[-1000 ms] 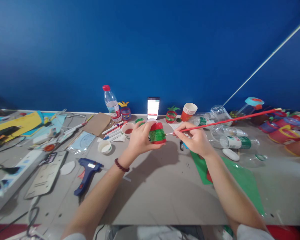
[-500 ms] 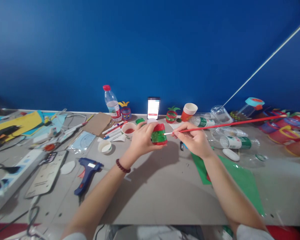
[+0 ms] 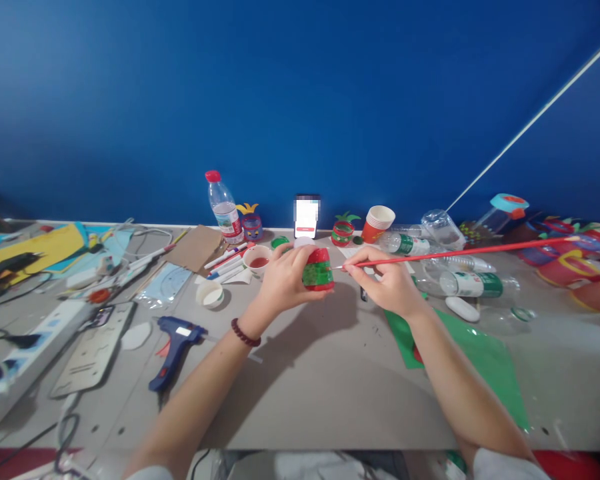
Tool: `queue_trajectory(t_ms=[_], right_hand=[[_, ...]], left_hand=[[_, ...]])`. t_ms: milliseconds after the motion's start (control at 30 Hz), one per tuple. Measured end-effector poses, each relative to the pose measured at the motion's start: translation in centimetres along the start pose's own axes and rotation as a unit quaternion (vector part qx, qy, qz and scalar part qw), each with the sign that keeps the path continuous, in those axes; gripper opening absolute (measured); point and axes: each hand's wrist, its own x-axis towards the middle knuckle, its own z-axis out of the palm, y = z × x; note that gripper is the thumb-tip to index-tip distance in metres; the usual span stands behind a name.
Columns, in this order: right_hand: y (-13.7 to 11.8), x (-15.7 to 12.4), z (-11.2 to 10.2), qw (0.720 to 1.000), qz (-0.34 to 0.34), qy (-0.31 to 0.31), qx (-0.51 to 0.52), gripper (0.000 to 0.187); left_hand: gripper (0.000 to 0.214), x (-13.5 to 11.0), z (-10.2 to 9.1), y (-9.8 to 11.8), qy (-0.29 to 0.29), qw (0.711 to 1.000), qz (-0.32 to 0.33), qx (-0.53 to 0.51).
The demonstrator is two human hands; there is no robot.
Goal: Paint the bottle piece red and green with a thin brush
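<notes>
My left hand (image 3: 286, 277) is wrapped round a small cup-like piece (image 3: 318, 272), painted red at both ends with a green band between, and holds it above the table. A long red paintbrush (image 3: 460, 251) is pinched in my right hand (image 3: 386, 280), its handle reaching out to the right. The brush tip is close to the green band; I cannot tell whether it touches. Behind my hands stand a paper cup of reddish liquid (image 3: 257, 260) and a similar red and green piece with a leafy top (image 3: 343, 231).
A lit phone (image 3: 307, 217) leans on the blue wall. To the left lie a blue glue gun (image 3: 176, 347), markers (image 3: 227, 263) and a power strip (image 3: 35, 353). On the right are clear plastic bottles (image 3: 473, 285), green sheets (image 3: 485, 367) and stacked paper cups (image 3: 379, 224).
My right hand and the paintbrush have shifted slightly to the right, drawing the tip a little away from the cup-like piece. My left hand stays nearly still.
</notes>
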Motion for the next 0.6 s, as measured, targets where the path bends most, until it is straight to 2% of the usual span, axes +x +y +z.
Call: queue_trajectory(t_ms=[267,400,500,600], right_hand=[[0.5,0.1,-0.5,1.0,0.019,0.001,-0.023,0.012],[0.9,0.3,-1.1,0.999,0.025,0.008,-0.041,0.012],[1.3,0.4,-1.4,0.998,0.036,0.044,-0.022,0.013],[1.9,0.5,-1.3,0.992,0.061,0.093,0.052,0.016]], left_hand=[[0.073,0.0,-0.1,-0.1,0.007,1.0,0.0,-0.001],[0.075,0.1,-0.4,0.1,0.002,0.999,-0.039,-0.027],[0.076,0.2,-0.7,0.3,-0.009,0.994,-0.077,-0.074],[0.073,0.3,-1.0,0.4,-0.027,0.987,-0.084,-0.132]])
